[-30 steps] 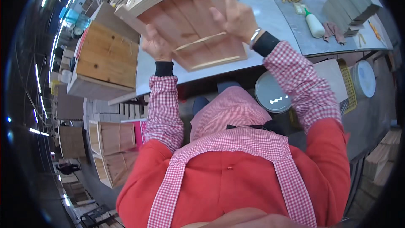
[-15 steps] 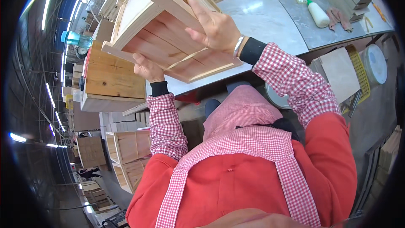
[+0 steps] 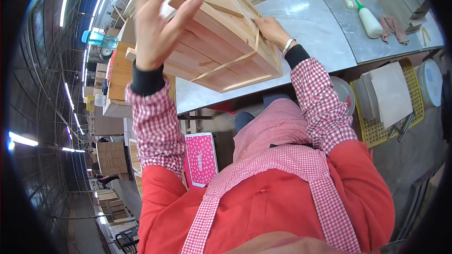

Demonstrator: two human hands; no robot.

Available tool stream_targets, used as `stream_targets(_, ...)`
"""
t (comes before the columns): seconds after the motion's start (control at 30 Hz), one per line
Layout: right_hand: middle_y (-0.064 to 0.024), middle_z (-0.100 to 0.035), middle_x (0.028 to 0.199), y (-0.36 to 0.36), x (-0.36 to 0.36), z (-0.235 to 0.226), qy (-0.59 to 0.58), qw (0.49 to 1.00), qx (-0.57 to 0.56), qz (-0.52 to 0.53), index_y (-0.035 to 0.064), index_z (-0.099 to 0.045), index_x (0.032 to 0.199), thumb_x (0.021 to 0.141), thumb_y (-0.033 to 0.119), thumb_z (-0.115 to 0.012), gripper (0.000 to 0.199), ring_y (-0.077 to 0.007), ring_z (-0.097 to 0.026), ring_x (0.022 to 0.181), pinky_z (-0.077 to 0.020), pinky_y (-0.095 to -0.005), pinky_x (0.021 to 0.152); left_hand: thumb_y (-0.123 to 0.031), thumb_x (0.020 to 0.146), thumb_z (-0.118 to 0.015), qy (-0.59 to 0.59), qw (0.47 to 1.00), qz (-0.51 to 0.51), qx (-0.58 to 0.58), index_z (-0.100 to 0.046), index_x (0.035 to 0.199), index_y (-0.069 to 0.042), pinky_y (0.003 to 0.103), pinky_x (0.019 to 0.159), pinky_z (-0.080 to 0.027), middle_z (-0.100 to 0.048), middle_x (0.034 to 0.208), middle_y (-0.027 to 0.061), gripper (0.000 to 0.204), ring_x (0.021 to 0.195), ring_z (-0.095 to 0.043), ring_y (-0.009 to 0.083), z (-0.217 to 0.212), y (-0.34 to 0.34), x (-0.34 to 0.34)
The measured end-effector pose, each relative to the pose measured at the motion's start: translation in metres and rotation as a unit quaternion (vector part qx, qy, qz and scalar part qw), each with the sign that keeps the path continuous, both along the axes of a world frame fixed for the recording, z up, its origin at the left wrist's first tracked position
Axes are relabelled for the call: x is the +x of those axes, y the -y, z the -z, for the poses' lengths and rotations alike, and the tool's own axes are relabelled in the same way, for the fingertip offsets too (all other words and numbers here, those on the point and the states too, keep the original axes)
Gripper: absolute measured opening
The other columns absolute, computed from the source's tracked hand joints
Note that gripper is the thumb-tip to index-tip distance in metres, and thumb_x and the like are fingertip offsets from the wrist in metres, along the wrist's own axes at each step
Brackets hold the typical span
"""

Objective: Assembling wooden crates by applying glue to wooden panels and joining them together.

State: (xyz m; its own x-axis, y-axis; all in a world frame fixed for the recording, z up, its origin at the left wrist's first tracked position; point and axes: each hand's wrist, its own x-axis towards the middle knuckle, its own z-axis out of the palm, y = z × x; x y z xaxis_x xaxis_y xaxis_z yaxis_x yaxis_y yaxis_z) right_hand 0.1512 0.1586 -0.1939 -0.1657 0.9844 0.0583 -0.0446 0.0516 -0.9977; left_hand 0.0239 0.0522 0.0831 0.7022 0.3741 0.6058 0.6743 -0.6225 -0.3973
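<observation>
Worktable (image 3: 313,37) beneath, left hand (image 3: 156,33) has risen; right hand (image 3: 274,31) touches wooden box (image 3: 212,44).

The left hand (image 3: 156,28) has risen, fingers spread; the right hand (image 3: 274,32) has moved to the box's (image 3: 207,42) side, near the table's (image 3: 315,33) front edge.

Wooden box (image 3: 209,42) pale tan; oversleeves (image 3: 157,122) red-white checked; shirt (image 3: 263,207) plain red; bottle (image 3: 370,23) white, green-tipped; far-left jar (image 3: 102,40) perhaps teal

White bottle (image 3: 370,22) — pink rag (image 3: 392,30) beside
</observation>
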Motion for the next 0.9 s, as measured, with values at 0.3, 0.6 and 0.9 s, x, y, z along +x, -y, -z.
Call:
stream_targets(0.3,-0.0250,-0.053,0.063,-0.039,0.021,-0.116,0.091,0.936,0.307,0.144,-0.0041,-0.054,0.069,0.083,0.024,-0.048,0.032,-0.0364,-0.054,0.058,-0.0410,-0.0439,0.053,-0.020,0.088,-0.061,0.126,0.943,-0.024,-0.308,-0.064,0.094,-0.007,0.036,0.092,-0.042,-0.066,0.099,0.0057,0.014,0.105,-0.057,0.0180,0.001,-0.006,0.022)
stream_targets(0.6,-0.0169,-0.057,0.071,0.145,0.059,-0.147,0.172,0.900,0.387,0.098,0.0002,-0.060,0.082,0.087,0.012,-0.059,0.013,-0.0210,-0.059,0.062,-0.0448,-0.0334,0.056,-0.016,0.085,-0.056,0.136,0.980,0.077,-0.125,-0.061,0.093,0.001,0.035,0.068,-0.047,-0.059,0.084,0.0142,0.019,0.073,-0.058,0.0315,0.016,-0.018,0.003)
stream_targets(0.9,-0.0081,-0.065,0.098,0.087,0.021,-0.222,0.162,0.789,0.592,0.041,0.0006,-0.065,0.101,0.085,0.005,-0.066,0.017,-0.0138,-0.062,0.082,-0.0500,-0.0243,0.075,-0.012,0.088,-0.057,0.704,0.695,0.130,0.065,-0.061,0.096,0.001,0.030,0.067,-0.048,-0.064,0.085,0.0067,0.016,0.076,-0.060,0.0157,0.063,0.071,-0.131)
